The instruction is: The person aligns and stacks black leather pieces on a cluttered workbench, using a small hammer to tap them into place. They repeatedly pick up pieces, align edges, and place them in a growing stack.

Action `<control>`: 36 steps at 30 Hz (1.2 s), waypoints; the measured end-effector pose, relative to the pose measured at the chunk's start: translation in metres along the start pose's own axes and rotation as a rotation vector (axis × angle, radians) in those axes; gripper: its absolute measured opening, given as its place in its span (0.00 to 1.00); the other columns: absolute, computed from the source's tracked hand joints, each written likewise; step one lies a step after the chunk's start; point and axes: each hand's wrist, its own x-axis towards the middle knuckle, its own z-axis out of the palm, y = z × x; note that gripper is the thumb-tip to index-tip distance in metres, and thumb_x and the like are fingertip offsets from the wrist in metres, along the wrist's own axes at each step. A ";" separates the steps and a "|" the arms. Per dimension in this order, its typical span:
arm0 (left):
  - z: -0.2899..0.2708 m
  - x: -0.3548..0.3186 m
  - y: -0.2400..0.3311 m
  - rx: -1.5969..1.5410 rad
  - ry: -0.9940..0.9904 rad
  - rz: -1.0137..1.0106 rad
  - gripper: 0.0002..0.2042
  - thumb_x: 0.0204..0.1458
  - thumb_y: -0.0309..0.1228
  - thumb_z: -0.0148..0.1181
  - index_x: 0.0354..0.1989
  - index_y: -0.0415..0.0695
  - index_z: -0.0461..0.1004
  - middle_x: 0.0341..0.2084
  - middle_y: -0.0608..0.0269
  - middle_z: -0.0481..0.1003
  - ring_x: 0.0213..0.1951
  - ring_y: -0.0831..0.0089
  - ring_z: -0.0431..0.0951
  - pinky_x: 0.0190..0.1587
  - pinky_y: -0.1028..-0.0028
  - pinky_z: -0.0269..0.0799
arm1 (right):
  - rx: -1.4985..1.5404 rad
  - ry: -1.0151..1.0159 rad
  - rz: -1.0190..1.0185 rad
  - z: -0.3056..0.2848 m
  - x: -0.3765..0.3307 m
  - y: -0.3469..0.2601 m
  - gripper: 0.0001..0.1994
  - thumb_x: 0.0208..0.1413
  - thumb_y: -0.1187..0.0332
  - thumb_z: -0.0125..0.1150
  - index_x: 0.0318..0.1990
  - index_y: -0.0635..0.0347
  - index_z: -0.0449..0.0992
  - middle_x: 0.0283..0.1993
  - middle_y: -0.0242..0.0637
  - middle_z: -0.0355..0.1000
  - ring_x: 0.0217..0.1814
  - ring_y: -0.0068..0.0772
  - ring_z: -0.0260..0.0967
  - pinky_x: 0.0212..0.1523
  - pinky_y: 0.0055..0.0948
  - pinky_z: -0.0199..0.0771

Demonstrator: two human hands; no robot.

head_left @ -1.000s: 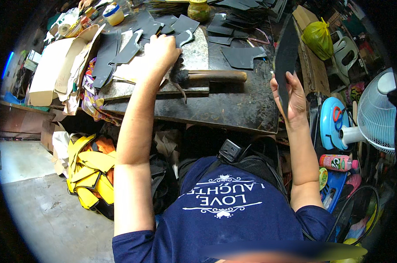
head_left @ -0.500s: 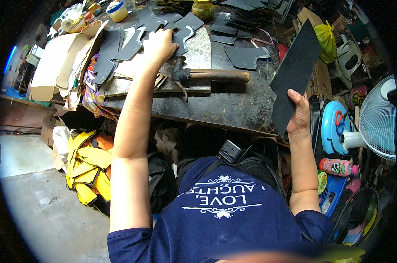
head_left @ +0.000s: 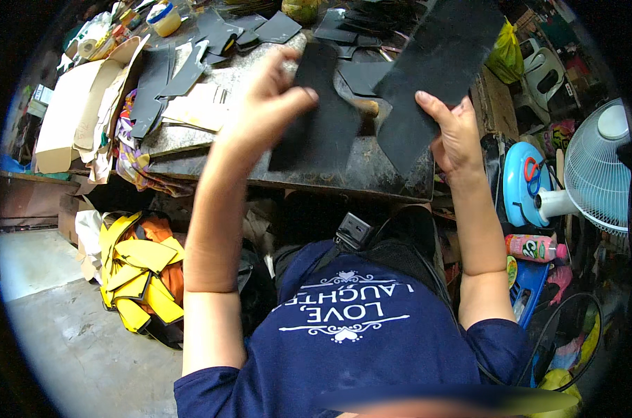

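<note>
My left hand [head_left: 268, 104], a little blurred, grips the edge of a black flat cut piece [head_left: 326, 122] of sheet material and holds it up over the table front. Pinched between thumb and fingers of my right hand [head_left: 452, 136] is a larger black cut piece [head_left: 438, 59], raised and tilted. The two pieces hang side by side, apart at their lower ends. Between them shows the end of a wooden handle [head_left: 367, 106]; the rest of that tool is hidden. More black cut pieces [head_left: 277, 28] with pale edge marks lie farther back on the table.
A dark worktable [head_left: 204, 169] carries a pale slab [head_left: 183, 143] with paper pieces. An open cardboard box [head_left: 68, 115] stands at the left, a blue-lidded tub [head_left: 164, 19] behind it. To the right are a fan [head_left: 591, 167] and a pink bottle [head_left: 532, 246]; yellow-black straps [head_left: 145, 258] lie lower left.
My left hand has lifted a black piece off the table and brought it right and nearer. The right hand's piece has shifted slightly left and up. The wooden-handled tool is now mostly covered.
</note>
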 end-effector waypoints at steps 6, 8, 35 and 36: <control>0.041 -0.025 -0.021 -0.429 -0.155 -0.193 0.18 0.57 0.27 0.58 0.55 0.34 0.69 0.42 0.61 0.78 0.44 0.79 0.77 0.51 0.78 0.72 | -0.137 -0.124 0.074 0.012 0.013 -0.003 0.21 0.49 0.80 0.69 0.51 0.66 0.71 0.44 0.42 0.78 0.43 0.34 0.80 0.47 0.36 0.83; 0.040 -0.025 -0.025 -0.434 -0.200 -0.198 0.18 0.57 0.27 0.58 0.55 0.35 0.69 0.42 0.61 0.78 0.44 0.79 0.77 0.51 0.78 0.72 | -0.137 -0.179 0.017 0.014 0.013 0.003 0.21 0.49 0.79 0.69 0.51 0.65 0.72 0.44 0.41 0.78 0.41 0.31 0.79 0.45 0.33 0.83; 0.046 -0.025 -0.021 -0.404 -0.198 -0.114 0.22 0.54 0.25 0.58 0.57 0.30 0.68 0.42 0.57 0.79 0.42 0.78 0.78 0.48 0.79 0.73 | -0.190 -0.219 0.019 0.012 0.012 0.023 0.18 0.52 0.78 0.67 0.51 0.66 0.72 0.42 0.42 0.79 0.39 0.31 0.80 0.42 0.30 0.84; 0.047 -0.025 -0.020 -0.397 -0.188 -0.112 0.21 0.54 0.26 0.58 0.56 0.30 0.69 0.42 0.56 0.79 0.42 0.78 0.78 0.48 0.78 0.73 | -0.201 -0.210 0.042 0.009 0.013 0.025 0.18 0.52 0.78 0.67 0.50 0.66 0.72 0.42 0.42 0.79 0.39 0.31 0.80 0.42 0.30 0.84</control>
